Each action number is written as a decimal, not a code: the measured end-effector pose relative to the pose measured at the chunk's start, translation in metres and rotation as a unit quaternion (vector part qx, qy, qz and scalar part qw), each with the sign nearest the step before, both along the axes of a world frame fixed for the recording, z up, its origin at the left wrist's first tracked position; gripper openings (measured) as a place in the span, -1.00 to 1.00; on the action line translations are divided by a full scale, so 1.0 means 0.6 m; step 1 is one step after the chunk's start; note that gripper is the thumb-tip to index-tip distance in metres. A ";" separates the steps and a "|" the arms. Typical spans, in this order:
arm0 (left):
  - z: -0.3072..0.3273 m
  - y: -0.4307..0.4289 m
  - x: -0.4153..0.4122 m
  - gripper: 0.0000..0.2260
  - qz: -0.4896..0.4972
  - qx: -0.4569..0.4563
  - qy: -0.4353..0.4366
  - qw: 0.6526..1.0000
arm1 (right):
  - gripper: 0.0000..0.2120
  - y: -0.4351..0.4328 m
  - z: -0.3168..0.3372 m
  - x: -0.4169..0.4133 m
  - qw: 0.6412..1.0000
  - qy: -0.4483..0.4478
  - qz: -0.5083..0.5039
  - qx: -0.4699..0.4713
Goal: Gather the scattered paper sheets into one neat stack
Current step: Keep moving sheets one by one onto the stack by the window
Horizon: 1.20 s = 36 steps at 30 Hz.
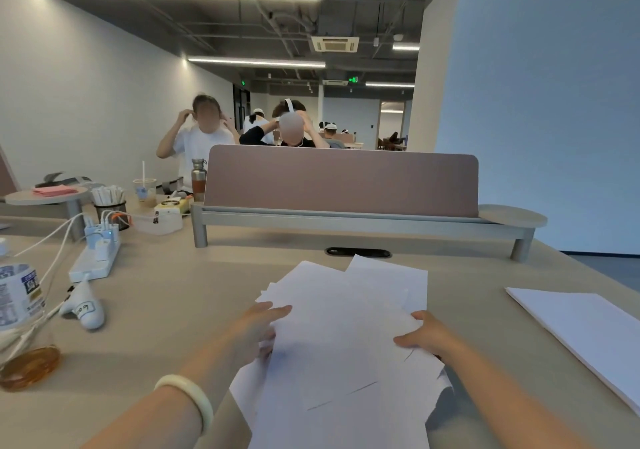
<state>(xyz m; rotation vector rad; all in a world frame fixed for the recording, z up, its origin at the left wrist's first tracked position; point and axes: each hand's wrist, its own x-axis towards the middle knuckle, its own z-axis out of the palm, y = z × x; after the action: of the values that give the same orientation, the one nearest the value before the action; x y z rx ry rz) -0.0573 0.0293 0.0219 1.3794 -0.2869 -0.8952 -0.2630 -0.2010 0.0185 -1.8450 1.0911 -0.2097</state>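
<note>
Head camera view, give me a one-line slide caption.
Left hand steadies and right hand grips a fanned pile of paper sheets on the desk.
</note>
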 end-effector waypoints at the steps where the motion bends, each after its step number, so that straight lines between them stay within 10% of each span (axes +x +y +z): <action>1: 0.000 0.001 -0.001 -0.28 0.012 0.001 0.003 1.000 | -0.30 0.001 0.000 -0.001 1.000 0.005 -0.002 -0.016; 10: -0.004 -0.007 -0.003 -0.90 0.007 0.068 -0.036 0.997 | -0.22 0.030 -0.011 -0.006 0.927 0.218 0.109 -0.285; 14: -0.013 -0.029 -0.015 -0.86 0.007 0.127 -0.158 0.979 | 0.36 0.065 -0.041 0.003 0.916 0.240 0.199 -0.253; 18: -0.029 -0.043 0.001 -0.64 0.021 0.134 -0.235 0.963 | -0.01 0.093 -0.035 0.018 0.945 0.158 0.231 -0.173; 23: -0.011 -0.024 0.002 -0.89 0.039 0.175 -0.306 0.935 | -0.22 0.082 -0.024 0.007 0.980 -0.026 0.188 -0.068; 27: -0.008 -0.010 0.024 -0.55 0.110 0.141 -0.269 0.946 | -0.27 0.064 -0.036 0.003 0.989 -0.108 0.098 -0.028; 36: -0.005 0.026 0.044 -0.62 0.115 0.060 -0.177 0.976 | -0.39 0.060 -0.050 0.019 0.988 -0.155 0.020 -0.015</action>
<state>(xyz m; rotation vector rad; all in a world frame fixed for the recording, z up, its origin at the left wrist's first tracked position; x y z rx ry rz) -0.0306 0.0447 0.0192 1.6486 -0.3395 -0.4779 -0.2513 -0.1650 -0.0114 -1.7863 0.8380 -0.4749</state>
